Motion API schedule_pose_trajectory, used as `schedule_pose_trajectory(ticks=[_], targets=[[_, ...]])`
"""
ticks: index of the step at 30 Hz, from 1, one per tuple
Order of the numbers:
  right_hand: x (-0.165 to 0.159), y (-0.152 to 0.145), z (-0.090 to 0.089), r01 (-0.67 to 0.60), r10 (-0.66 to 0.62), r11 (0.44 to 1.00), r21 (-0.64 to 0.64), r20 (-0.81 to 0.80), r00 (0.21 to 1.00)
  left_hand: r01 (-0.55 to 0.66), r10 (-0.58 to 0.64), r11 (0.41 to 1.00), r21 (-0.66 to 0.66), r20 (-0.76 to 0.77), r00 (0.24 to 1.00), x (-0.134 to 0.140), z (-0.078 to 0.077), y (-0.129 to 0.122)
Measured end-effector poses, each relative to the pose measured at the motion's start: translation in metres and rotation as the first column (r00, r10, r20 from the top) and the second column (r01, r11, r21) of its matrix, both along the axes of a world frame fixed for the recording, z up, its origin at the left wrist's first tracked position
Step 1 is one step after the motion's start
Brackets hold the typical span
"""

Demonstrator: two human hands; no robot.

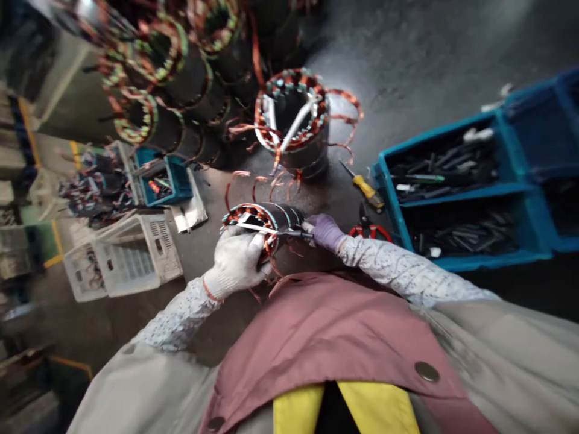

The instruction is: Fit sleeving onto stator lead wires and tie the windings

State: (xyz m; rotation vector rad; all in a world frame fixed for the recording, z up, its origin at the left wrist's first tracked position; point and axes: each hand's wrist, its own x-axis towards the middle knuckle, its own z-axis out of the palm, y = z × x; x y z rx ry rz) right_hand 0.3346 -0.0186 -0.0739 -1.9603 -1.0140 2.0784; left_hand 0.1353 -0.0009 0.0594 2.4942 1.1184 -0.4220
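A motor stator (283,213) with copper windings lies on its side on the dark worktop in front of me, its wound end turned left. My left hand (239,259), in a white knitted glove, is closed at that wound end, thumb and fingers around the rim. A thin white sleeve (259,228) runs across the opening just above the thumb. On the right of the stator, my right hand (326,232) wears a purple glove and is closed on a dark slim piece (296,233) whose kind I cannot make out. Loose copper leads (271,244) stick out between the hands.
Another stator (312,154) stands upright behind, with white sleeves inside. More stators (190,90) are piled back left. A yellow-handled screwdriver (368,191) and red-handled pliers (371,231) lie right, beside blue bins (461,196) of dark tubes. White crates (131,256) stand left.
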Motion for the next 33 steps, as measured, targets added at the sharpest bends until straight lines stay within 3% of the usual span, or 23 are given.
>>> schedule_pose_trajectory(ticks=[3,5,6,8,9,12,14,16,19,23,25,29,31,33], targets=[[0.019,-0.01,0.006,-0.145,0.142,0.985,0.092,0.036,0.989,-0.041,0.044,0.998,-0.039,0.102,0.994,-0.005,0.012,-0.003],[0.04,-0.017,0.018,-0.203,0.151,0.937,0.284,0.196,0.969,-0.127,0.123,0.992,0.005,0.225,0.966,-0.018,0.027,0.001],[0.05,-0.019,0.028,-0.218,0.098,0.883,0.416,0.29,0.952,-0.193,0.171,0.98,0.056,0.274,0.946,-0.026,0.035,0.005],[0.062,-0.02,0.056,-0.24,-0.057,0.703,0.67,0.389,0.919,-0.261,0.201,0.952,0.162,0.316,0.927,-0.04,0.044,0.019],[0.062,-0.019,0.074,-0.256,-0.111,0.598,0.759,0.395,0.912,-0.223,0.157,0.955,0.194,0.306,0.939,-0.045,0.045,0.028],[0.033,-0.011,0.125,-0.358,-0.122,0.31,0.881,0.41,0.904,0.1,-0.136,0.982,0.162,0.23,0.963,-0.046,0.03,0.057],[0.001,-0.001,0.144,-0.472,-0.058,0.221,0.853,0.495,0.867,0.203,-0.231,0.969,0.14,0.226,0.946,-0.038,0.014,0.067],[-0.031,0.01,0.149,-0.614,0.018,0.243,0.751,0.63,0.777,0.167,-0.192,0.979,0.113,0.271,0.943,-0.03,0.001,0.069],[-0.06,0.02,0.141,-0.742,0.117,0.373,0.558,0.765,0.634,0.076,-0.086,0.996,0.041,0.337,0.938,-0.024,-0.007,0.064],[-0.065,0.025,0.135,-0.737,0.121,0.474,0.481,0.794,0.596,0.065,-0.109,0.987,0.145,0.321,0.941,-0.034,-0.002,0.066],[-0.061,0.027,0.135,-0.731,0.125,0.496,0.47,0.794,0.595,0.01,-0.066,0.987,0.16,0.35,0.934,-0.048,0.001,0.07],[-0.058,0.034,0.137,-0.724,0.172,0.503,0.472,0.766,0.619,-0.26,0.158,0.957,0.131,0.515,0.843,-0.072,0.008,0.065],[-0.057,0.037,0.138,-0.729,0.201,0.506,0.462,0.758,0.62,-0.242,0.153,0.959,0.15,0.441,0.884,-0.066,0.014,0.055],[-0.056,0.037,0.139,-0.741,0.213,0.495,0.455,0.763,0.61,-0.122,0.077,0.976,0.181,0.24,0.968,-0.049,0.02,0.046]])
